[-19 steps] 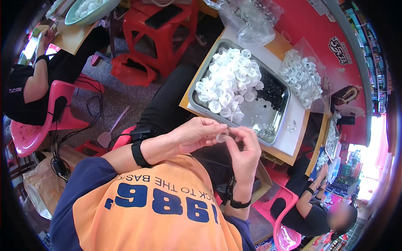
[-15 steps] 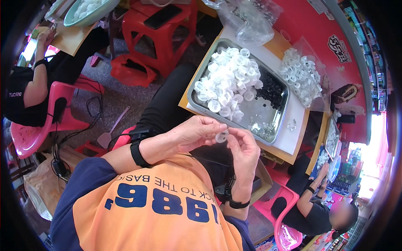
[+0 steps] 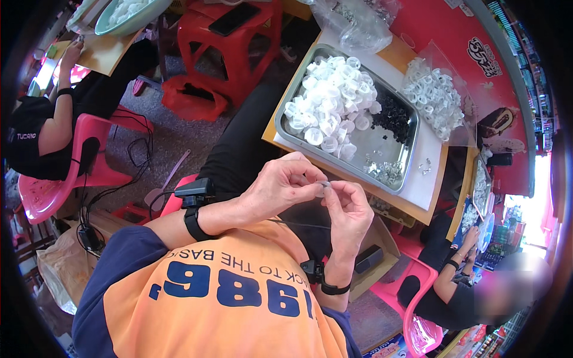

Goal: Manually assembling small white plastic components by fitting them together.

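My left hand (image 3: 283,190) and my right hand (image 3: 347,210) meet in front of my chest, fingertips pinched together. Between them is a small translucent plastic piece (image 3: 323,187), mostly covered by the fingers. Just beyond my hands, a metal tray (image 3: 368,149) lies on a table. In it are a heap of white translucent plastic caps (image 3: 334,98), a patch of small black parts (image 3: 393,119) and a scatter of tiny shiny pieces (image 3: 385,171).
Right of the tray lies a clear bag of whitish plastic parts (image 3: 436,98); another clear bag (image 3: 361,27) sits at its far end. A red stool (image 3: 230,51) holds a phone (image 3: 234,19). Co-workers sit on pink chairs left and right. An open cardboard box (image 3: 382,259) stands near my right wrist.
My fingers have closed further over the plastic piece, which showed its round face before and is now mostly hidden. The tray appears slightly shifted up and right as the view moved.
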Motion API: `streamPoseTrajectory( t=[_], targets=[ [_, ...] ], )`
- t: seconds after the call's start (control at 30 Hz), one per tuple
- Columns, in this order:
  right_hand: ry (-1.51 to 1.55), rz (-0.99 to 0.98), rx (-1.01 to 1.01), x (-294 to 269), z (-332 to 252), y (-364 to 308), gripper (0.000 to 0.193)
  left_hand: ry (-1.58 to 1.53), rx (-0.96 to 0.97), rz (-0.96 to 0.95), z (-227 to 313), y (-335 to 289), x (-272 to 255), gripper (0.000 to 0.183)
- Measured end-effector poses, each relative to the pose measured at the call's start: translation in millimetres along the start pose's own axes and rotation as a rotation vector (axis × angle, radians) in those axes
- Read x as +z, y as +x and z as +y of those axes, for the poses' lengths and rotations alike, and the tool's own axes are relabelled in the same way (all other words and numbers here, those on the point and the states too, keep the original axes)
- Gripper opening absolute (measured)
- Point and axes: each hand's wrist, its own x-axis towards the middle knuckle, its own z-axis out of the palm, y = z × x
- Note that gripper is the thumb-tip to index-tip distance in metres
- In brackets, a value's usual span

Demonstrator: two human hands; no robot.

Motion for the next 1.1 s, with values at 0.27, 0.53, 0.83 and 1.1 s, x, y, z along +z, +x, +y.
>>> streamPoseTrajectory(
  t=[0.27, 0.53, 0.83, 1.1],
  targets=[
    [-0.028, 0.015, -0.207, 9.1, 13.9, -27.0, 0.015, 0.364, 0.288, 0.078, -5.9, -28.3, 2.3, 0.013],
    [-0.173, -0.013, -0.481, 7.6, 14.3, -33.4, 0.015, 0.445, 0.526, 0.141, -9.2, -40.6, 4.0, 0.016],
    [-0.216, 0.092, -0.64, 9.0, 15.9, -40.2, 0.016, 0.438, 0.701, 0.092, -0.4, -41.5, -0.2, 0.02],
    [-0.411, 0.162, -0.863, 6.0, 13.5, -39.9, 0.019, 0.72, 1.005, 0.139, 1.9, -41.8, -5.9, 0.027]
  ],
)
